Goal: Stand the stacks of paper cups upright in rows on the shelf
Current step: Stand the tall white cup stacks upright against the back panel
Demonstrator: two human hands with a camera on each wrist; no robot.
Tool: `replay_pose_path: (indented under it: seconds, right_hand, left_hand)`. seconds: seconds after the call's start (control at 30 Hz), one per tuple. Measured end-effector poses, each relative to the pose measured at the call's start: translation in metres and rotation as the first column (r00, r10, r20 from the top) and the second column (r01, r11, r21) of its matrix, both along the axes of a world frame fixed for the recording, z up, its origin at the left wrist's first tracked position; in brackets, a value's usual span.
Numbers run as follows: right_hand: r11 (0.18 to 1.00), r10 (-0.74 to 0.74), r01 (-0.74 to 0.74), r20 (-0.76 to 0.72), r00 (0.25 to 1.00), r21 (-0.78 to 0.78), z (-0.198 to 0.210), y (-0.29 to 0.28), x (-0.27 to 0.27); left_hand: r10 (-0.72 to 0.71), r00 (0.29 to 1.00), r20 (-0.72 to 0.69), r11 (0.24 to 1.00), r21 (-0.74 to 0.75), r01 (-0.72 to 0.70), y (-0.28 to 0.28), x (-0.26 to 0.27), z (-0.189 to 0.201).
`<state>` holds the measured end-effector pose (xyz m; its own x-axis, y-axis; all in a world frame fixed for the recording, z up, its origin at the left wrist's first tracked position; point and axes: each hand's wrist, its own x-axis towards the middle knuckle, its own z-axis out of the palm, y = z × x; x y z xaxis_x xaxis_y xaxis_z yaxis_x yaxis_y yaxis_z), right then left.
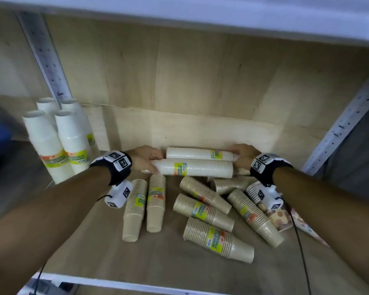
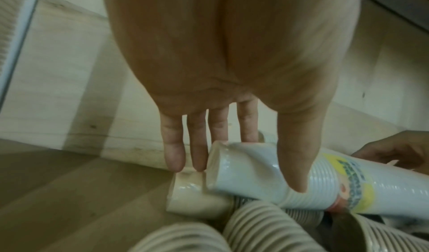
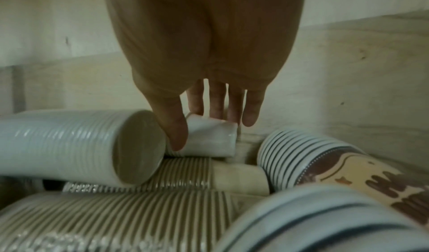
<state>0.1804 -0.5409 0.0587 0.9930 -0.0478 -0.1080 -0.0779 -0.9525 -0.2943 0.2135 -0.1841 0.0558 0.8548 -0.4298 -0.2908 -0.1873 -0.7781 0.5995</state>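
Observation:
Two white cup stacks lie on their sides at the back middle of the shelf (image 1: 90, 248). My left hand (image 1: 151, 161) holds the narrow left end of the near white stack (image 1: 198, 169), thumb on its front (image 2: 294, 179) and fingers behind it. My right hand (image 1: 242, 156) pinches the narrow right end of the far white stack (image 1: 192, 153) between thumb and fingers; that end (image 3: 209, 140) shows beside the near stack's wide end (image 3: 137, 149). Several white stacks (image 1: 51, 143) stand upright at the back left.
Several brown cup stacks (image 1: 156, 201) lie scattered across the front of the shelf below my hands. A patterned stack (image 1: 273, 211) lies at the right under my right wrist. Metal uprights (image 1: 45, 58) flank the shelf; a board hangs overhead.

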Motion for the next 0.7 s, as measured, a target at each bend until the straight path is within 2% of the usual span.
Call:
replay_pose_path:
  seconds: [0.4, 0.63, 0.7]
  right_hand:
    - [0.999, 0.034, -0.033, 0.076, 0.997, -0.012, -0.023, -0.001, 0.005]
    - [0.998, 0.018, -0.015, 0.067, 0.998, -0.053, -0.014, -0.002, -0.007]
    - [0.998, 0.012, -0.007, 0.069, 0.998, -0.061, -0.007, -0.004, -0.009]
  left_hand:
    - [0.036, 0.992, 0.118, 0.999, -0.001, -0.036, -0.005, -0.002, -0.013]
    - [0.047, 0.983, 0.180, 0.997, 0.047, -0.056, 0.001, -0.004, 0.010]
    - [0.064, 0.977, 0.204, 0.998, 0.011, -0.068, 0.001, -0.006, 0.020]
